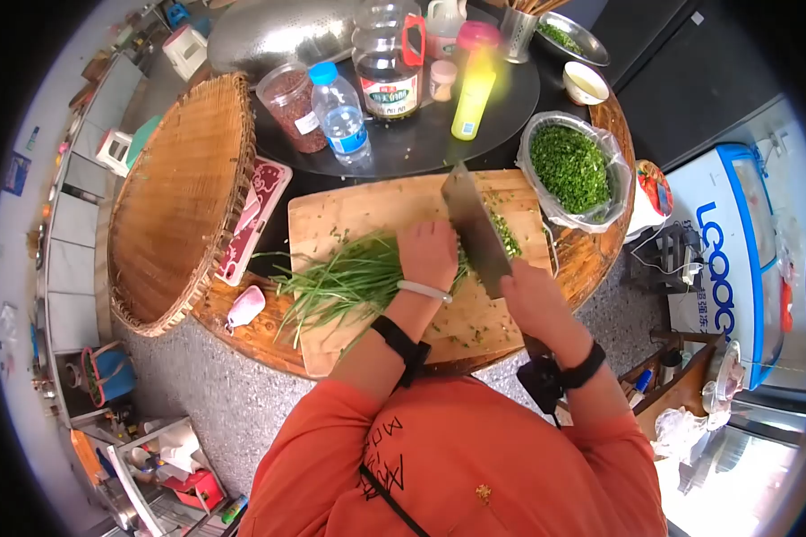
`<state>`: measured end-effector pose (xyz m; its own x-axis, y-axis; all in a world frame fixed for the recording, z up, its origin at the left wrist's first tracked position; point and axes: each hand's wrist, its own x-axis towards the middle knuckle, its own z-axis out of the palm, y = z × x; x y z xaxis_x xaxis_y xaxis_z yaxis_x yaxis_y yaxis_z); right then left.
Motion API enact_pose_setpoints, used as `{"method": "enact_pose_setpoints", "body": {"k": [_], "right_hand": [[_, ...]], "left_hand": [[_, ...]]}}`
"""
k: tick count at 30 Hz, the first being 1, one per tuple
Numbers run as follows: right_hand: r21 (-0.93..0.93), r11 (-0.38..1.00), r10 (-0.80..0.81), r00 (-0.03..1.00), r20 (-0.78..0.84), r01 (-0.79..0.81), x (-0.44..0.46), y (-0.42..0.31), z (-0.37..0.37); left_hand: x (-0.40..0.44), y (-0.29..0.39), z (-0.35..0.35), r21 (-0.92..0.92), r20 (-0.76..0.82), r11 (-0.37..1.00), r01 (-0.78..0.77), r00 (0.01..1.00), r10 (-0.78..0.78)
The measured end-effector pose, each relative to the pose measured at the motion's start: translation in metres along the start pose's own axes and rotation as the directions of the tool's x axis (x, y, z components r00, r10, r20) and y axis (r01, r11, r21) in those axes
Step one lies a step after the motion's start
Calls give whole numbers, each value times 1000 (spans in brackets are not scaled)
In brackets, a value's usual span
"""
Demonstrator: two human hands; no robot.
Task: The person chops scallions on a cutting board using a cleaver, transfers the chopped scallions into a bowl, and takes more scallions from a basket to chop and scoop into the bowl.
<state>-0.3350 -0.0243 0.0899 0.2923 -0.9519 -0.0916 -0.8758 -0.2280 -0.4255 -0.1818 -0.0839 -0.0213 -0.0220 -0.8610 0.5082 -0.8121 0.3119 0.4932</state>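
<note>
My left hand (428, 255) presses down on a bunch of long green stalks (354, 277) lying across the wooden cutting board (501, 322). In my right hand (533, 300) is a cleaver (476, 228), its wide blade upright close beside my left fingers. Chopped green bits (503, 234) lie on the board to the right of the blade. A bowl lined with clear plastic, heaped with chopped greens (569, 168), stands at the board's upper right.
Left of the board are a woven tray (179, 206), a pink patterned case (258, 215) and a small pink item (246, 306). Behind, a dark round turntable (403, 152) holds a water bottle (340, 116), a sauce jug (388, 80) and a yellow bottle (473, 98).
</note>
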Motion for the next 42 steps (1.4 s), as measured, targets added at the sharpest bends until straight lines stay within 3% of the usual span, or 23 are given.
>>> {"method": "enact_pose_setpoints", "body": {"k": [2, 3, 5, 7, 11, 14, 16, 19, 25, 29, 32, 35, 37, 40, 42], "right_hand": [[28, 997, 75, 995, 69, -77, -17, -12, -16], [43, 988, 140, 984, 113, -146, -20, -15, -23], [-58, 990, 134, 983, 123, -128, -20, -18, -15], [-52, 999, -7, 999, 49, 10, -15, -6, 12], [-28, 999, 31, 999, 13, -31, 10, -5, 20], [-6, 1000, 17, 997, 78, -16, -4, -17, -10], [7, 985, 166, 966, 198, -171, -12, -19, -16], [-47, 995, 94, 989, 110, -89, 6, -9, 22], [-24, 1000, 18, 991, 130, -15, 1, -16, -14], [-20, 993, 119, 975, 185, -118, -2, -13, 6], [1, 994, 111, 987, 116, -112, 19, -8, 23], [38, 999, -20, 998, 67, 17, 19, -4, 4], [156, 977, 129, 986, 107, -145, 2, -9, -7], [75, 996, 26, 991, 132, -36, 4, -8, 5], [59, 994, 80, 990, 112, -87, 20, -6, 27]], "left_hand": [[-10, -3, -9, 175, 55, 984, -26, 998, 17], [-9, -4, -7, 177, 49, 984, -24, 999, 16], [-11, -3, -2, 195, 57, 980, -45, 998, 35], [-10, -2, -2, 132, 44, 990, -49, 998, 43], [-8, 0, -7, 66, 18, 996, -68, 998, 67], [-15, -5, -3, 32, -12, 999, -41, 999, 42], [-17, -4, -2, 24, 9, 999, -21, 1000, 21], [-13, -3, -4, 17, 38, 1000, -17, 999, 17], [-9, -5, -5, -20, -2, 1000, -14, 1000, 14], [-14, -6, 0, -1, 6, 1000, -6, 1000, 6], [-12, -3, -2, -12, -10, 1000, 6, 1000, -6], [-11, -4, -3, -34, -7, 999, -4, 1000, 4], [-16, -6, -1, -23, 10, 1000, 15, 1000, -15], [-15, -7, 2, -7, 39, 1000, 25, 999, -25], [-14, -6, 0, 0, 53, 1000, 24, 998, -24]]}}
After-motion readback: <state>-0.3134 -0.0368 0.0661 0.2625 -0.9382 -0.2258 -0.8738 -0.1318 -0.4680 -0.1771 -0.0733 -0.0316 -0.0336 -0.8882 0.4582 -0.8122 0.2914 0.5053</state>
